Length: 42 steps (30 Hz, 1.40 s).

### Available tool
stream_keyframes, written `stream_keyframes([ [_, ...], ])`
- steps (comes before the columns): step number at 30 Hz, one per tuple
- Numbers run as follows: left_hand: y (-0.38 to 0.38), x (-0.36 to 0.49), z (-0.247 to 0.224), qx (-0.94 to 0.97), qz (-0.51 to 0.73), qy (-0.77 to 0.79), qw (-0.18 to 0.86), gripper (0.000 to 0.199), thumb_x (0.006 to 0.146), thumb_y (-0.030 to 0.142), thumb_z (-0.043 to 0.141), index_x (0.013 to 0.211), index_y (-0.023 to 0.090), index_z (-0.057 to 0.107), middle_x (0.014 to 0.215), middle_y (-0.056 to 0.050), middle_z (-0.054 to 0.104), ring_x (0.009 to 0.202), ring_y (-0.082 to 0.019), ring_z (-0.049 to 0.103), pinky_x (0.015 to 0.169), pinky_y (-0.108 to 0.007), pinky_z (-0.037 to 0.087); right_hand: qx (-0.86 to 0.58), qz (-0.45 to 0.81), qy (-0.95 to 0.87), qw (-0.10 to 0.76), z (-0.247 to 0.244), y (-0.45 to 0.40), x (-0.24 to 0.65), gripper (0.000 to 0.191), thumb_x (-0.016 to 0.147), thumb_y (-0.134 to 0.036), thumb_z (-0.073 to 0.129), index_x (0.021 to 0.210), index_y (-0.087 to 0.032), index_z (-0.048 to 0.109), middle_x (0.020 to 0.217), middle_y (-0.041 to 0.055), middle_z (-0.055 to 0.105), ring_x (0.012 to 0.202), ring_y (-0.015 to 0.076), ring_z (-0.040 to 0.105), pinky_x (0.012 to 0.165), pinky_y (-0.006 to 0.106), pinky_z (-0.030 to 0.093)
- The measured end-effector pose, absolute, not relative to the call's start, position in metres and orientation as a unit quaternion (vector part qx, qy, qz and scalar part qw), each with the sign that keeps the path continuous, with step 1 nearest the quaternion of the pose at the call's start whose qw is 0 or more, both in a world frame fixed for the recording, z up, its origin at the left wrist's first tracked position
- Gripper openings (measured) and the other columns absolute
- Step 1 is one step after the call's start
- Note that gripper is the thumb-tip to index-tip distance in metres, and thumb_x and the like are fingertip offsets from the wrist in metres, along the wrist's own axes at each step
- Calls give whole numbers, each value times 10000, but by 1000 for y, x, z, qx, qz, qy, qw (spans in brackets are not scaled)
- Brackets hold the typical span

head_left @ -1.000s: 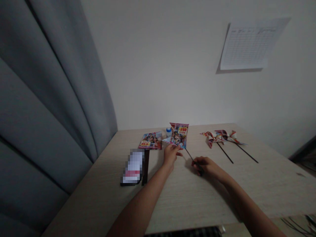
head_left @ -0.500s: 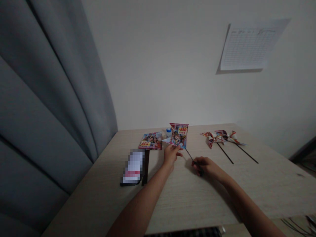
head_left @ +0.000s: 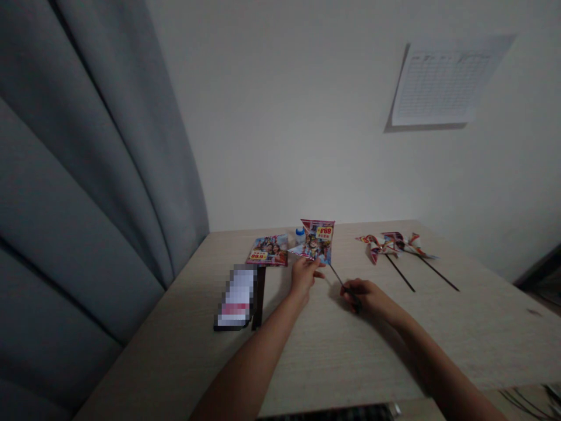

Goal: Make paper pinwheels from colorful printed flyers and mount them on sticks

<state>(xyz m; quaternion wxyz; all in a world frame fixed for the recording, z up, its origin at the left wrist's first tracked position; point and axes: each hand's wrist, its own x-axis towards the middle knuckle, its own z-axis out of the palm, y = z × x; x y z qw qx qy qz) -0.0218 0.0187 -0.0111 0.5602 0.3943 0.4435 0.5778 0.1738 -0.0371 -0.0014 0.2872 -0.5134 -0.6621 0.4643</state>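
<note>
My left hand [head_left: 303, 276] pinches the lower edge of a printed paper square [head_left: 319, 238] with a yellow price patch. The paper stands raised above the table, with a split at its left side. My right hand [head_left: 367, 297] is closed around the dark handles of a pair of scissors [head_left: 337, 276]. Their thin blades point up and left and reach the paper's lower right corner. How far the blades are apart is too small to tell. Left of the held sheet lies a second printed paper [head_left: 268, 250] with a similar yellow patch.
A blurred-out phone [head_left: 236, 297] lies beside a dark strip [head_left: 259, 298] on the wooden table [head_left: 350, 362]. Behind the papers is a blue-capped object [head_left: 300, 235]. Two paper pinwheels [head_left: 381, 248] on black sticks lie at right. A grey curtain [head_left: 100, 175] hangs at left.
</note>
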Motion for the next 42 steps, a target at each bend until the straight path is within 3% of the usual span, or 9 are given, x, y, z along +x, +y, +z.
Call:
stream_keyframes([
  [20,18,-20,-11,417,560,438,566,387,662,454,814,806,142,636,779,-75,745,397,-57,520,368,-170,198,-494,463,-681,279,-3,-34,174,293,812,-446,603,747,-163,640,615,22,627,599,154,550,582,267,411],
  [42,17,-21,-11,421,555,435,571,371,685,437,797,830,141,628,835,-91,756,406,-55,529,374,-170,194,-498,464,-668,300,-5,-33,173,252,771,-413,632,730,-165,653,613,24,632,580,151,538,567,269,415],
])
